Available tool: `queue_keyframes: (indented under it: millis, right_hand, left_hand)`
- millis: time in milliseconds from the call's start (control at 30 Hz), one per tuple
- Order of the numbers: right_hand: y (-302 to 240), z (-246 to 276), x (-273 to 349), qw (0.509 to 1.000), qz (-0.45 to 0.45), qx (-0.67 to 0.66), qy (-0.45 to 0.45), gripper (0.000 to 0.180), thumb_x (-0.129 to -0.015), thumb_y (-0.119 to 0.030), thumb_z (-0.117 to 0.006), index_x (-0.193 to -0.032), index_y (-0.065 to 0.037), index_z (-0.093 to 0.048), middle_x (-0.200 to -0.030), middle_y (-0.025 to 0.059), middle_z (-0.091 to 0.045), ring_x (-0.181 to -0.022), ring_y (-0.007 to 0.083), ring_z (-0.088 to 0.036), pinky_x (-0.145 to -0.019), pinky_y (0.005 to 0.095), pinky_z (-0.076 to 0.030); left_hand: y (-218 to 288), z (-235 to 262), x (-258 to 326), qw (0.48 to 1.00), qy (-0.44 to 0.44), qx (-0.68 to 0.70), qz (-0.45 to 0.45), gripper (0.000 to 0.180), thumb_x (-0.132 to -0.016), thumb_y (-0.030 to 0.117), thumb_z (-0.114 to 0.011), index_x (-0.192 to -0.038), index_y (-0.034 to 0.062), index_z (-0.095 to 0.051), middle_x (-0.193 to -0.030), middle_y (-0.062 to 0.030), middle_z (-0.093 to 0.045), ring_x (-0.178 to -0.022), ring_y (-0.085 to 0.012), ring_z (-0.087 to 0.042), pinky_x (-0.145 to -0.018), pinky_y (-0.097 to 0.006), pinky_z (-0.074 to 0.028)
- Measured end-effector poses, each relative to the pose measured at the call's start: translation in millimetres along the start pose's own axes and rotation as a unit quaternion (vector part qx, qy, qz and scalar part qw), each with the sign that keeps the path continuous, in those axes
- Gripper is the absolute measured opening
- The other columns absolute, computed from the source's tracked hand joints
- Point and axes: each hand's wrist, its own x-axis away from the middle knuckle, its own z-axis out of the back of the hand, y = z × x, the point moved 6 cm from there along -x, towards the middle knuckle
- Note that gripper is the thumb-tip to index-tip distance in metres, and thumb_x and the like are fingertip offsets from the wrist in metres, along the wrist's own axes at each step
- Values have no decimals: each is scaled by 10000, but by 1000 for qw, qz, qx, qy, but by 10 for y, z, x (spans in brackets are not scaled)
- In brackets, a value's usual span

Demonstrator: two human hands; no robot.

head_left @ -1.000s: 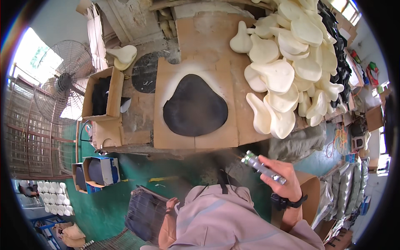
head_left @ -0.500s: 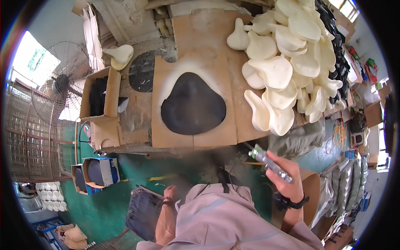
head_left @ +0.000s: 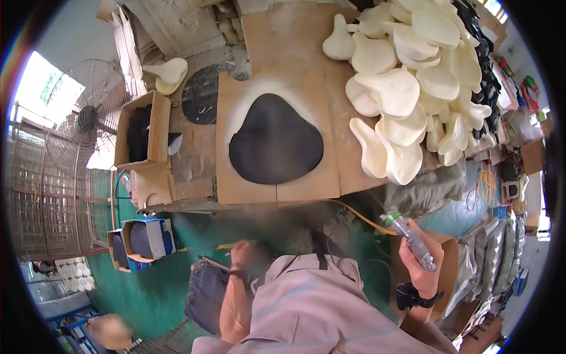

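In my right hand [head_left: 420, 262] is a silver spray gun [head_left: 417, 243] with a green ring near its tip, held beyond the table's front right corner. My fingers are wrapped round its body. My left hand [head_left: 240, 253] hangs low in front of the table, above a wire crate with dark material [head_left: 206, 295]; its fingers are blurred. A black rounded-triangle cover piece [head_left: 276, 141] lies flat on a cardboard sheet [head_left: 236, 187], with pale overspray round its upper edges. Cream foam bicycle-saddle pads [head_left: 394, 94] are heaped right of it.
At the table's left stands a cardboard box [head_left: 158, 133] with black pieces, and behind it lies a single pad [head_left: 170, 72]. A large fan [head_left: 88, 118] stands further left. Open boxes [head_left: 152, 239] sit below. An orange hose [head_left: 362, 216] runs near the spray gun.
My right hand has moved right and slightly down with the spray gun, away from the table. My left hand has risen a little. The black piece stays on the cardboard.
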Motion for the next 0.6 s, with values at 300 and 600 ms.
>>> queue_keyframes:
  millis: [300,600]
  right_hand:
    - [105,-250,39,992,-54,-55,-103,516,-758,27,-729,-1266,35,-635,-915,167,-690,-743,237,-654,-697,289,-500]
    - [106,-29,-23,989,44,23,-138,536,-719,12,-736,-1246,32,-640,-889,158,-677,-734,253,-653,-675,304,-489]
  left_hand:
    - [1683,-412,-1211,951,181,-49,-247,241,-857,101,-671,-1084,21,-694,-832,-46,-667,-755,-163,-610,-709,-311,-506]
    - [2605,-1203,-1172,843,330,-383,-181,387,-752,210,-817,-1108,161,-675,-997,-95,-637,-938,-306,-640,-832,-446,-519]
